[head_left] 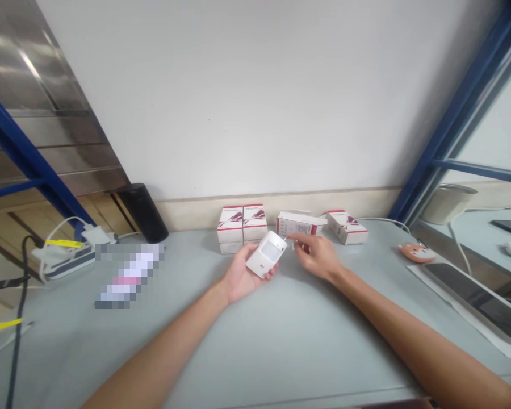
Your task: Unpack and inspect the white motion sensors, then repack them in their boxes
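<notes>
A white motion sensor (264,254), with a pale window and a small red logo, lies tilted in my left hand (241,275), whose fingers wrap round its lower part from beneath. A short thin antenna (285,240) sticks out of its upper right end. My right hand (317,255) is at that end, index finger and thumb drawn together at the antenna's tip and the other fingers curled. Just behind the hands stands a white and red box (300,223) lying on its side, its end flap apparently open. Part of it is hidden by my right hand.
Stacked white and red boxes (242,224) stand at the wall, with another box (347,227) farther right. On the left are a black cylinder (142,213), a power strip (70,262) and a blurred-out phone-like item (130,276). A keyboard-like dark slab (472,298) and an orange mouse (417,253) lie right.
</notes>
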A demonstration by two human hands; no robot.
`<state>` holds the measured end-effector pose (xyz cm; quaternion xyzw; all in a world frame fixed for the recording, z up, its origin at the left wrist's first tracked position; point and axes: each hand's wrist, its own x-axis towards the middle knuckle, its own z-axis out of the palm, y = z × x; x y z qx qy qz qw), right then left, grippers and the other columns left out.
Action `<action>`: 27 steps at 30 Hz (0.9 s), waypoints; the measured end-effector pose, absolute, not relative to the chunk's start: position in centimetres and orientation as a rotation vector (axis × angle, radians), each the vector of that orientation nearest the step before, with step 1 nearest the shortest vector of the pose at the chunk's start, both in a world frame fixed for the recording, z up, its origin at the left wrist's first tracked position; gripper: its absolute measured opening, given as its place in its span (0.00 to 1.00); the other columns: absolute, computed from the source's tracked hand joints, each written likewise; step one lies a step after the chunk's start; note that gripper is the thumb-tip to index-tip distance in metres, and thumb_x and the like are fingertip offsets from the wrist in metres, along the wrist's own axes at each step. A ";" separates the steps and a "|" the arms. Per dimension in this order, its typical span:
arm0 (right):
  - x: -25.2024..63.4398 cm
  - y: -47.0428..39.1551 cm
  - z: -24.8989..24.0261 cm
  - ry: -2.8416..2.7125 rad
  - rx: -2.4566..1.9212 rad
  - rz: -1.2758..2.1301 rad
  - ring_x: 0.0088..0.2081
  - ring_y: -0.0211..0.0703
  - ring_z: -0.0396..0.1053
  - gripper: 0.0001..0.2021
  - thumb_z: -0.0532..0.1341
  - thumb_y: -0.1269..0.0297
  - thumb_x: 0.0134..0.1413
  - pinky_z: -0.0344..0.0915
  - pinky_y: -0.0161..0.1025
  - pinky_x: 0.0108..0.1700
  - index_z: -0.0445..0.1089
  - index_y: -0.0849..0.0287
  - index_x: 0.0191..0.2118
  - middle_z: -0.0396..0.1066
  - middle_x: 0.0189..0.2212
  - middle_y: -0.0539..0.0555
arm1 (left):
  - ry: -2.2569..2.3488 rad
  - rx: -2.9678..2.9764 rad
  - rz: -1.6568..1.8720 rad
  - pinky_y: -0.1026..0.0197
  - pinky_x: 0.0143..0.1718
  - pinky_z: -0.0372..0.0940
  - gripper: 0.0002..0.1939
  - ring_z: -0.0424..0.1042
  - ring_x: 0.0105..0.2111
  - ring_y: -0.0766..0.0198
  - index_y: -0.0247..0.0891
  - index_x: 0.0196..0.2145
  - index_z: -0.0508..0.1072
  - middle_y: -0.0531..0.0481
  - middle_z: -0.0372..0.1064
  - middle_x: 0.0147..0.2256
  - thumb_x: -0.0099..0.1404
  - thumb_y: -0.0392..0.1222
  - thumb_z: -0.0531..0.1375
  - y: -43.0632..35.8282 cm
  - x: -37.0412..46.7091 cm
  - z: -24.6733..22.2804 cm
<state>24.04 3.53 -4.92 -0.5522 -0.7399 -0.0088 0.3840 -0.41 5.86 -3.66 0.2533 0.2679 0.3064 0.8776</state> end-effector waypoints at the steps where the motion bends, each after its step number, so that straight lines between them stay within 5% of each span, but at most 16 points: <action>1: 24.4 3.7 -4.5 -1.850 -1.424 -0.099 0.31 0.46 0.75 0.17 0.57 0.67 0.61 0.65 0.41 0.35 0.82 0.50 0.48 0.83 0.36 0.52 | 0.553 0.534 0.637 0.61 0.32 0.66 0.20 0.73 0.32 0.56 0.28 0.50 0.75 0.34 0.74 0.37 0.70 0.46 0.58 5.9 -0.3 -3.6; 8: 27.8 8.6 1.0 -1.732 -1.819 -0.342 0.50 0.55 0.75 0.16 0.56 0.65 0.67 0.68 0.45 0.47 0.83 0.51 0.48 0.81 0.49 0.58 | 0.525 0.497 0.624 0.59 0.34 0.65 0.19 0.74 0.35 0.54 0.29 0.51 0.74 0.37 0.74 0.37 0.68 0.44 0.59 5.7 -0.2 -3.5; 20: 27.9 14.1 2.5 -2.050 -2.089 -0.255 0.44 0.53 0.78 0.11 0.61 0.71 0.61 0.66 0.43 0.46 0.82 0.56 0.40 0.82 0.46 0.63 | 0.541 0.517 0.623 0.59 0.35 0.64 0.18 0.74 0.35 0.54 0.29 0.48 0.75 0.37 0.74 0.37 0.68 0.44 0.59 5.7 -0.1 -3.6; 27: 28.8 10.5 3.4 -1.708 -1.885 -0.316 0.45 0.51 0.76 0.12 0.55 0.59 0.68 0.67 0.44 0.44 0.74 0.56 0.46 0.77 0.50 0.61 | 0.548 0.501 0.623 0.59 0.34 0.64 0.18 0.73 0.34 0.54 0.28 0.49 0.75 0.37 0.73 0.37 0.67 0.45 0.59 5.5 0.0 -3.4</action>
